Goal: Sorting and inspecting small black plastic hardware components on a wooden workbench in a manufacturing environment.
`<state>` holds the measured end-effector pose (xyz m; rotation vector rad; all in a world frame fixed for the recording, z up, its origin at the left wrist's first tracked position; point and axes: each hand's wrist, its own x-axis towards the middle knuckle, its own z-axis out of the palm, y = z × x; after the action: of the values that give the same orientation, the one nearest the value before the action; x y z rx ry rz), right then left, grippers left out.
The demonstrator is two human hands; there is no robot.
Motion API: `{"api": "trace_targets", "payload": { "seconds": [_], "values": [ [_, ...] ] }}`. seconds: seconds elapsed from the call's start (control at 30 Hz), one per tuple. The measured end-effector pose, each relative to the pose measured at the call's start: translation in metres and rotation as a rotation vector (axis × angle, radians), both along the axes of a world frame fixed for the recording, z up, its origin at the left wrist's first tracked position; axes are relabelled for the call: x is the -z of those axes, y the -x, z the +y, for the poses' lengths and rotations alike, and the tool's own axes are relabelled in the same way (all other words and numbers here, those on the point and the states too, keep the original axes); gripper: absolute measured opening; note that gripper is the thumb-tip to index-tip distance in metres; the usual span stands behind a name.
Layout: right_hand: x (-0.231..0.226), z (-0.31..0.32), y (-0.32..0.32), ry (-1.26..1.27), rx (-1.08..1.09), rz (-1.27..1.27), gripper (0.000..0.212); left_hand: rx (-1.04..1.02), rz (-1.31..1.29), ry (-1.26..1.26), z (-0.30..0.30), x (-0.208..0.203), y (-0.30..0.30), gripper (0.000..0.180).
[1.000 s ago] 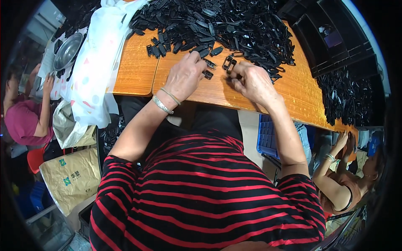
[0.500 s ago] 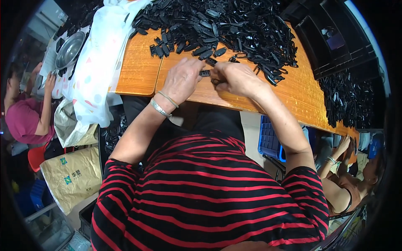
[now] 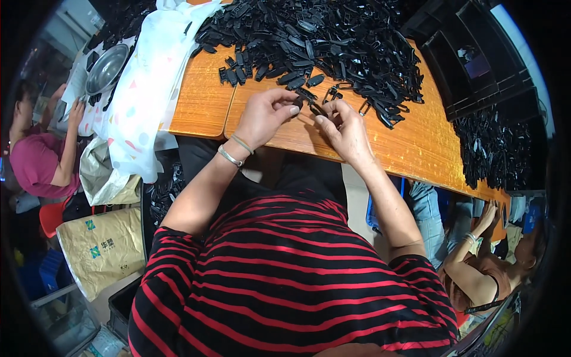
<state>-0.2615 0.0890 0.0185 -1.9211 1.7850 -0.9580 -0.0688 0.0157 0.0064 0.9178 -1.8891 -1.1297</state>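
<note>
Near the front edge of the wooden table, my left hand pinches a small black plastic piece between thumb and forefinger. My right hand, thumb and fingers closed, grips another slim black plastic piece. The two pieces are very close together; whether they touch I cannot tell. Just beyond my fingers lie a few loose black pieces, one of them an open frame-like part. A large heap of similar black plastic parts spreads behind them.
White dotted plastic sheeting covers the left side, with a metal bowl past it. A black crate stands at the right beside a second heap. One person works at left, another at right.
My right hand has turned over and shifted slightly right, so its thumb now shows. My left hand has rotated, its thumb coming into view. At right, a pair of jeans has come into view.
</note>
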Motion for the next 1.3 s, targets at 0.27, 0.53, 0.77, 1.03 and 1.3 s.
{"api": "trace_targets", "payload": {
  "seconds": [0.27,0.53,0.77,1.03,1.3],
  "values": [
    [0.005,0.002,-0.026,0.133,0.059,-0.317,0.020,0.087,0.435,-0.421,0.008,-0.002,0.001,0.026],
    [0.003,-0.001,-0.034,0.260,0.022,-0.250,0.019,0.082,0.471,-0.407,0.013,-0.001,-0.003,0.025],
    [0.007,0.005,-0.045,0.339,0.030,-0.182,0.027,0.081,0.518,-0.397,0.029,0.004,0.003,0.027],
    [0.016,0.010,-0.063,0.298,0.100,-0.343,0.046,0.110,0.538,-0.323,0.040,-0.004,-0.002,0.021],
    [0.007,0.016,-0.095,0.248,-0.107,-0.473,0.039,0.089,0.533,-0.272,0.046,-0.016,-0.024,0.028]
  ]
}}
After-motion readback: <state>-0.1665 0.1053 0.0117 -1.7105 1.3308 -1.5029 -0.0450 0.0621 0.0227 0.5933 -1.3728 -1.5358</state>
